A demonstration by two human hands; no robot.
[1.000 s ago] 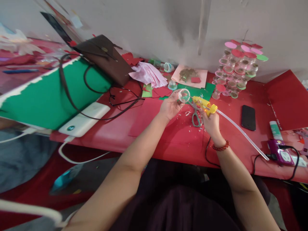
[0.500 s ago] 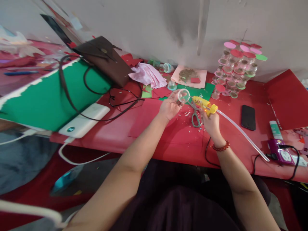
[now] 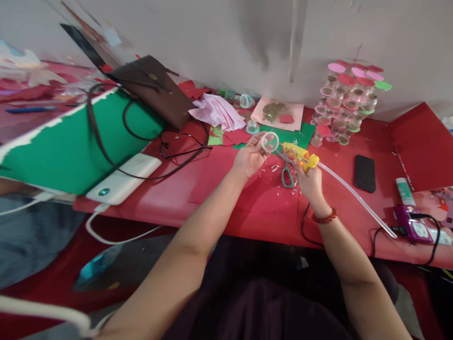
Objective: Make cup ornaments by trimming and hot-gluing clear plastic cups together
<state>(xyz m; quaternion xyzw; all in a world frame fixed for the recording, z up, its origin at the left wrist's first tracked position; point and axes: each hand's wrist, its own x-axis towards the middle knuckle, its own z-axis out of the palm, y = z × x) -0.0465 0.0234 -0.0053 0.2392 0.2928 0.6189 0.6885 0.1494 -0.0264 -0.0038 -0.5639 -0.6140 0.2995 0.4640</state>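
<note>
My left hand grips a small clear plastic cup by its side, its round rim turned towards me. My right hand is wrapped round a yellow hot glue gun, whose nozzle points left at the cup's rim. Whether the nozzle touches the rim I cannot tell. A long clear glue stick trails from the back of the gun. Just under the gun lie grey-green handled scissors, partly covered by it, on red paper strewn with white scraps.
Stacked clear cups with coloured paper discs stand at the back right, near a black phone. A purple power adapter sits at the right edge. On the left are a brown bag, its strap and a white power bank.
Almost nothing differs. Both hands keep the cup and the glue gun in nearly the same place, and the whole view has shifted very slightly.
</note>
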